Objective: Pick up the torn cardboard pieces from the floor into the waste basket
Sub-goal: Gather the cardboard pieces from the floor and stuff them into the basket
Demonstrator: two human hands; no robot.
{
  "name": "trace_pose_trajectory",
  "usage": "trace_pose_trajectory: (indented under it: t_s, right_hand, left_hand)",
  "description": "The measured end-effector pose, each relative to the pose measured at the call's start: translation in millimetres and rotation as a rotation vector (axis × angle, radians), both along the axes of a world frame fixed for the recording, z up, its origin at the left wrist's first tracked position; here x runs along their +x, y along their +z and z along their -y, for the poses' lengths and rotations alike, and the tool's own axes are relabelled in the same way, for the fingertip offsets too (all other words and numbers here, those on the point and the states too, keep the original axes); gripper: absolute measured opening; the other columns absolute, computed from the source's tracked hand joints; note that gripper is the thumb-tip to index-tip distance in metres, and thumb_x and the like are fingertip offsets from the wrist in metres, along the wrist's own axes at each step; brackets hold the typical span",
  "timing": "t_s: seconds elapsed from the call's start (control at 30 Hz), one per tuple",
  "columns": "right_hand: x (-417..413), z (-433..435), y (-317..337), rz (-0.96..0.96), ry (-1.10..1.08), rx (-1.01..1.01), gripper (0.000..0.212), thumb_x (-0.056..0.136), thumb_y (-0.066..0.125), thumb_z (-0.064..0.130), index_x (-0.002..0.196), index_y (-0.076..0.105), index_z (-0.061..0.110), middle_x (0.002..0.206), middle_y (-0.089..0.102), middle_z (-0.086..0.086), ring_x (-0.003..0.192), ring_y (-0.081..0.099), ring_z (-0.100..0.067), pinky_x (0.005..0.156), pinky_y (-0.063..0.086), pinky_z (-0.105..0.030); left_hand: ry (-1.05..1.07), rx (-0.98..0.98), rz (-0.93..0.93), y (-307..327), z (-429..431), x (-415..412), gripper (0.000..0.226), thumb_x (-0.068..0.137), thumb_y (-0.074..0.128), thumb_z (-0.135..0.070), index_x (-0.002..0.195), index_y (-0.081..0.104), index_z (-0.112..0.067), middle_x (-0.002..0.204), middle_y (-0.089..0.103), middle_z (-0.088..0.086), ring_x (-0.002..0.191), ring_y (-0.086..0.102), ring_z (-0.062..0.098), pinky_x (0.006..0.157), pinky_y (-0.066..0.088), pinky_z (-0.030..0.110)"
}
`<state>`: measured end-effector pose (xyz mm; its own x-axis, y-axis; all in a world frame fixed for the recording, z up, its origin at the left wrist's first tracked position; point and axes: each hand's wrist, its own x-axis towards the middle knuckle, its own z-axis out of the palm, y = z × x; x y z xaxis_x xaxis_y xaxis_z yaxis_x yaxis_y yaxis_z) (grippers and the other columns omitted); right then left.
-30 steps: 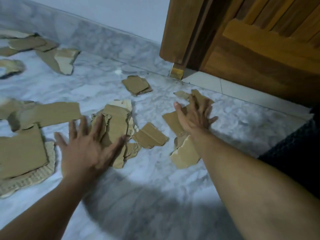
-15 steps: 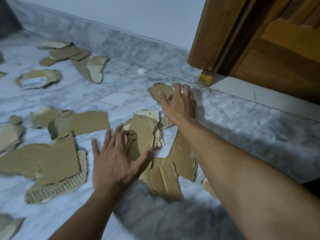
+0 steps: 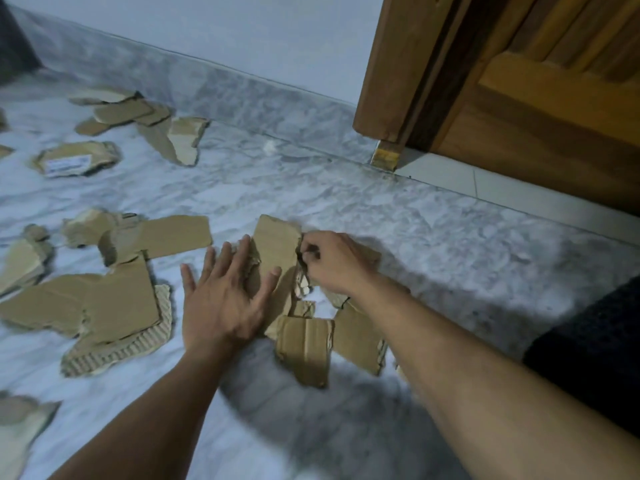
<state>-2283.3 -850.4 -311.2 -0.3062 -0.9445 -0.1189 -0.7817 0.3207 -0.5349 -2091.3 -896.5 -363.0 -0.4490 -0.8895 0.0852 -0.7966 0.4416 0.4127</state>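
Left hand (image 3: 221, 299) spread flat on the cardboard pile (image 3: 277, 258); right hand (image 3: 332, 263), at 3 o'clock, pinches a piece's edge.

No readable text. One torn cardboard piece (image 3: 78, 162) on the floor (image 3: 242, 188), far left, carries a white printed label (image 3: 67, 165); the print is too blurred to make out. Other cardboard pieces show plain brown faces, no markings.
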Motion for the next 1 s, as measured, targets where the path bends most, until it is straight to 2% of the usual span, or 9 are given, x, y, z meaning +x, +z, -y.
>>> trace_pose_trajectory:
  t_s: [0.1,0.13,0.2,0.3,0.43,0.57,0.67,0.83,1.0]
  right_hand:
    - [10,-25,1,0.005,-0.053,-0.105,0.008,0.084,0.054,0.016,0.080,0.058,0.021,0.097,0.066,0.001,0.101,0.060,-0.021,0.094,0.045,-0.041]
    - [5,-33,1,-0.041,-0.131,-0.123,0.006,0.085,0.053,0.023,0.089,0.058,0.023,0.118,0.062,-0.001,0.128,0.049,-0.025,0.111,0.032,-0.051]
    - [-7,-50,2,-0.058,-0.317,0.012,0.036,0.096,0.043,0.042,0.130,0.049,0.034,0.157,0.031,-0.001,0.153,0.007,-0.027,0.117,0.004,-0.064]
    - [0,-75,-6,-0.026,-0.300,0.276,0.054,0.103,0.025,0.053,0.155,0.016,0.044,0.168,-0.003,0.010,0.153,-0.012,-0.025,0.117,-0.004,-0.065]
    - [30,-106,-10,-0.017,-0.215,0.061,0.044,0.103,0.041,0.039,0.146,0.043,0.029,0.161,0.031,0.004,0.150,0.016,-0.018,0.116,0.006,-0.041]
    - [16,-168,-7,-0.269,-0.673,0.061,0.074,0.089,0.031,0.074,0.154,0.026,0.038,0.168,0.006,-0.003,0.153,-0.010,-0.027,0.118,-0.004,-0.065]
    - [18,-210,-9,-0.081,-0.935,0.351,0.090,0.086,0.013,0.085,0.160,0.008,0.033,0.167,-0.007,-0.013,0.152,-0.012,-0.037,0.116,-0.011,-0.064]
    - [69,-192,-21,-0.050,-0.701,0.107,0.095,0.085,0.019,0.085,0.158,0.018,0.025,0.164,0.019,-0.011,0.150,0.010,-0.033,0.119,0.007,-0.052]
    - [82,-170,-5,0.086,-0.691,0.124,0.114,0.065,0.032,0.098,0.155,0.021,0.028,0.151,0.027,-0.015,0.137,0.030,-0.038,0.108,0.028,-0.051]
  left_hand:
    - [-0.050,-0.010,0.098,-3,-2,2,0.096,0.081,0.012,-0.093,0.160,0.011,-0.038,0.168,0.019,0.000,0.156,0.007,0.025,0.122,-0.003,0.058]
    - [-0.070,-0.008,0.122,-4,-5,2,0.098,0.079,0.012,-0.095,0.159,0.012,-0.039,0.168,0.017,0.000,0.156,0.005,0.024,0.122,-0.004,0.057]
    - [-0.112,-0.009,0.133,-5,-13,5,0.101,0.077,0.011,-0.097,0.159,0.014,-0.039,0.169,0.014,-0.001,0.156,0.002,0.021,0.122,-0.006,0.055]
    - [-0.158,-0.018,0.121,-7,-30,13,0.098,0.080,0.010,-0.094,0.159,0.017,-0.037,0.169,0.013,-0.002,0.156,0.000,0.019,0.123,-0.007,0.052]
    - [-0.194,-0.013,0.099,-6,-56,19,0.091,0.086,0.011,-0.085,0.160,0.019,-0.034,0.168,0.016,-0.004,0.156,0.004,0.019,0.124,-0.006,0.049]
    - [-0.212,0.044,0.075,-2,-84,22,0.091,0.085,0.012,-0.075,0.162,0.014,-0.026,0.169,0.014,-0.004,0.156,0.000,0.020,0.124,-0.008,0.046]
    - [-0.255,0.044,0.139,-2,-106,30,0.089,0.087,0.003,-0.071,0.162,0.004,-0.023,0.170,0.003,-0.002,0.156,-0.008,0.020,0.123,-0.010,0.046]
    - [-0.310,0.046,0.105,2,-144,33,0.083,0.090,-0.003,-0.062,0.162,0.005,-0.021,0.170,0.004,0.002,0.156,-0.005,0.020,0.124,-0.008,0.044]
    - [-0.315,0.044,0.139,2,-166,45,0.081,0.094,0.003,-0.066,0.162,0.000,-0.023,0.170,-0.001,0.001,0.155,-0.011,0.019,0.124,-0.012,0.042]
